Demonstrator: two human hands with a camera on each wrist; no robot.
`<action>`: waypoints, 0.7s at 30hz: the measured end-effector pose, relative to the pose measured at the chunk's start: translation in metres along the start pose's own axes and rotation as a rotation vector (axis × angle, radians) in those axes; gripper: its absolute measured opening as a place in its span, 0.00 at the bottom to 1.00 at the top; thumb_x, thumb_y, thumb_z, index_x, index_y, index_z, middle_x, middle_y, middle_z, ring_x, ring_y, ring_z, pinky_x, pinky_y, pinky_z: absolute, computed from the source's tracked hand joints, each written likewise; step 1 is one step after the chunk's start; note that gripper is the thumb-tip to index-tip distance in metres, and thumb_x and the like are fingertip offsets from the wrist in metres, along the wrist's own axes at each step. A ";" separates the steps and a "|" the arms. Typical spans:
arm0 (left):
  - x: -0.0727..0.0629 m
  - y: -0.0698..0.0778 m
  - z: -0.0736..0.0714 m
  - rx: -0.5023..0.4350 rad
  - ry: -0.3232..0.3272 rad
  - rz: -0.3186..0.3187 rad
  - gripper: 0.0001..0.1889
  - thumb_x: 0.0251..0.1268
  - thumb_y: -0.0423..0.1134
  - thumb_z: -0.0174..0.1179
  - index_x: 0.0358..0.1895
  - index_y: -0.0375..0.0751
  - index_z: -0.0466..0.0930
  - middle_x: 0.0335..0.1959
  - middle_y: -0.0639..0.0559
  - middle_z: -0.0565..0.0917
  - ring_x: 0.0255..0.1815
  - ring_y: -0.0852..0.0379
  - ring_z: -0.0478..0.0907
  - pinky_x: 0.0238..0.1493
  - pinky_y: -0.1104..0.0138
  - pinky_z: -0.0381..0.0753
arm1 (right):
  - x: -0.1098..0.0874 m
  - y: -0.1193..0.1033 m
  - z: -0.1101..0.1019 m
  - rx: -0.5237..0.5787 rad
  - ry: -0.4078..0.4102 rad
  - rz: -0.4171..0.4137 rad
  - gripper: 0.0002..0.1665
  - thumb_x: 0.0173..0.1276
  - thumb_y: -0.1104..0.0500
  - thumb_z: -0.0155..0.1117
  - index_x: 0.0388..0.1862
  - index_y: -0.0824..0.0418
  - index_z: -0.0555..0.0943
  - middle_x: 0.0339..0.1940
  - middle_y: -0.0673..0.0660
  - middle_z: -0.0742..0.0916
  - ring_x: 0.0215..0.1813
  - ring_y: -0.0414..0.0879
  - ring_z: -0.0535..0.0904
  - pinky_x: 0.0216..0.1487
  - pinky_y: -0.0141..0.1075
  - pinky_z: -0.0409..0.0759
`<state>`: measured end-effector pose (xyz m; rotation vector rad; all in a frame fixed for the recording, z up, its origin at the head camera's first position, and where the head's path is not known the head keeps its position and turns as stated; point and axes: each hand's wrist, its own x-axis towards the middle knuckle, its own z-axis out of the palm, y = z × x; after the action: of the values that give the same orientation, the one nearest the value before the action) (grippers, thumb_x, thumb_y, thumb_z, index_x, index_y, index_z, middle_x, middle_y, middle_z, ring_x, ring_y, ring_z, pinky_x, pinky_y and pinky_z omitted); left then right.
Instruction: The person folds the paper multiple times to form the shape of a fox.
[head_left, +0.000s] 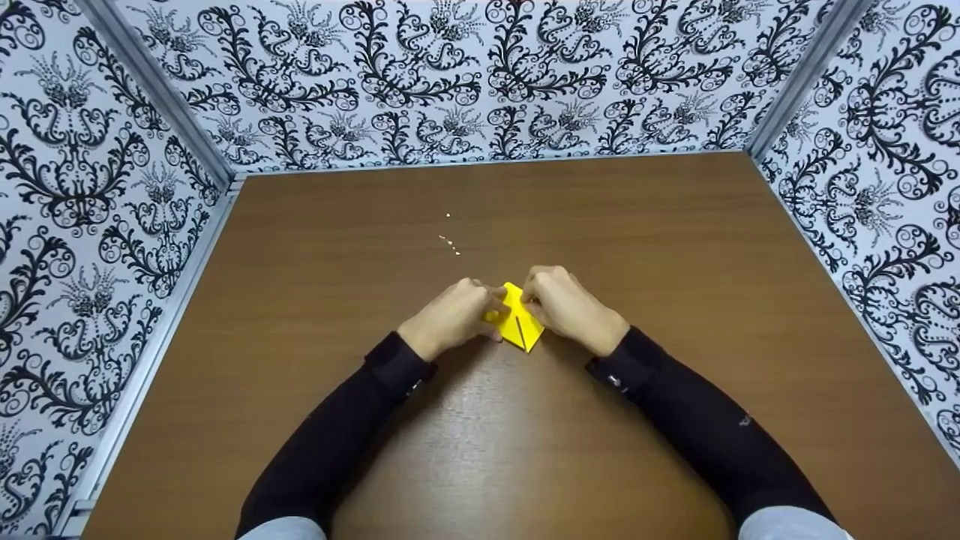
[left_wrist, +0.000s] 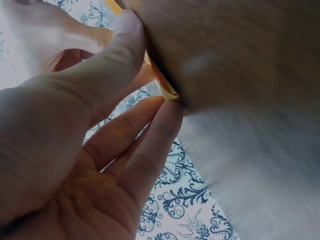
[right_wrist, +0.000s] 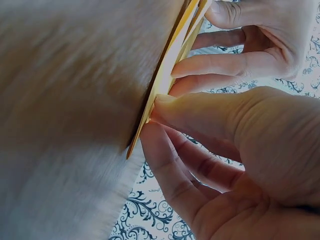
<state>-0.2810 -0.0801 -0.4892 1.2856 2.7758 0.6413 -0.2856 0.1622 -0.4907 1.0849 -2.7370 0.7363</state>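
Note:
A small folded yellow paper (head_left: pixel 531 330) lies on the table between both hands, with a pointed corner toward the person and a dark slit down its middle. On its left edge, the left hand (head_left: pixel 457 315) holds it with thumb and fingers; the left wrist view shows the thumb on the paper's (left_wrist: pixel 162 84) edge and fingertips at a corner. The right hand (head_left: pixel 571 307) pinches the upper right edge. In the right wrist view, thumb and index finger meet at the layered paper (right_wrist: pixel 167 75). Fingers partly cover the sheet, so its full outline is hidden.
The brown wooden table (head_left: pixel 480 435) stretches around the hands. Several small white specks (head_left: pixel 450 242) lie beyond the left hand. Patterned black-and-white walls (head_left: pixel 480 82) stand at the back and both sides, with metal rails at the corners.

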 end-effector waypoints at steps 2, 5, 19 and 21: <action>0.000 0.000 0.000 0.006 0.001 0.003 0.22 0.65 0.42 0.87 0.57 0.35 0.97 0.68 0.31 0.91 0.63 0.35 0.95 0.68 0.49 0.94 | 0.001 0.001 0.000 0.004 -0.005 0.015 0.07 0.72 0.77 0.76 0.41 0.70 0.97 0.41 0.65 0.94 0.45 0.58 0.93 0.44 0.48 0.96; 0.000 -0.001 0.001 -0.004 -0.001 0.007 0.20 0.65 0.42 0.87 0.55 0.35 0.98 0.68 0.31 0.92 0.65 0.34 0.94 0.71 0.47 0.92 | 0.005 0.004 -0.001 0.020 -0.023 0.049 0.06 0.73 0.74 0.78 0.43 0.69 0.98 0.42 0.65 0.95 0.46 0.58 0.94 0.46 0.48 0.96; -0.001 -0.002 0.001 -0.029 -0.021 0.018 0.17 0.70 0.41 0.84 0.56 0.36 0.98 0.63 0.34 0.92 0.62 0.38 0.94 0.66 0.53 0.95 | 0.022 0.010 -0.006 0.069 -0.127 0.157 0.03 0.76 0.64 0.84 0.40 0.62 0.98 0.40 0.59 0.98 0.41 0.52 0.92 0.45 0.42 0.91; -0.002 -0.002 0.000 -0.031 -0.017 0.021 0.17 0.70 0.41 0.84 0.56 0.37 0.98 0.61 0.35 0.92 0.60 0.39 0.94 0.64 0.54 0.96 | 0.025 0.010 -0.006 0.081 -0.137 0.172 0.04 0.75 0.63 0.85 0.40 0.62 0.98 0.39 0.59 0.98 0.41 0.52 0.93 0.45 0.41 0.90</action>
<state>-0.2816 -0.0825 -0.4907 1.3098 2.7316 0.6678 -0.3112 0.1563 -0.4825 0.9559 -2.9702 0.8321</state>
